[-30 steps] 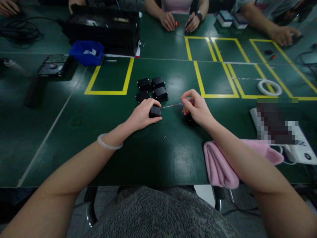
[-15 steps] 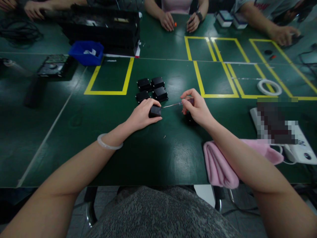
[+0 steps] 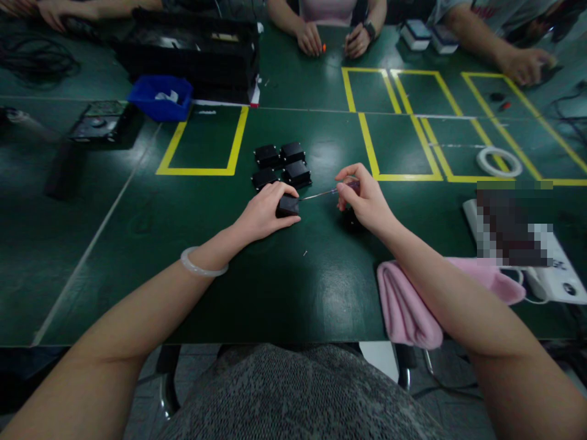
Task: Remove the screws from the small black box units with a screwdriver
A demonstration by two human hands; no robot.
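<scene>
My left hand point(image 3: 266, 214) grips a small black box point(image 3: 288, 206) against the green table, thumb on the near side and fingers over the far side. In my right hand point(image 3: 364, 198) is a screwdriver point(image 3: 321, 194), its thin shaft pointing left. The tip reaches the right face of the held box. Just beyond my left hand, several similar black boxes point(image 3: 297, 173) stand grouped, with small bright spots at their corners. Another dark piece point(image 3: 352, 219) lies partly hidden under my right hand. A tiny screw point(image 3: 305, 253) lies on the table nearer to me.
A pink cloth point(image 3: 408, 305) lies under my right forearm, beside a white power strip point(image 3: 566, 269). A tape roll point(image 3: 499, 162) sits at right. Far left are a blue bin point(image 3: 160, 98) and a large black housing point(image 3: 192, 55). Other people's hands rest across the table.
My hands, the held box and the screwdriver stay almost where they were. Across the table, another person's hands shift slightly; at far left, a person's hand has moved a little left.
</scene>
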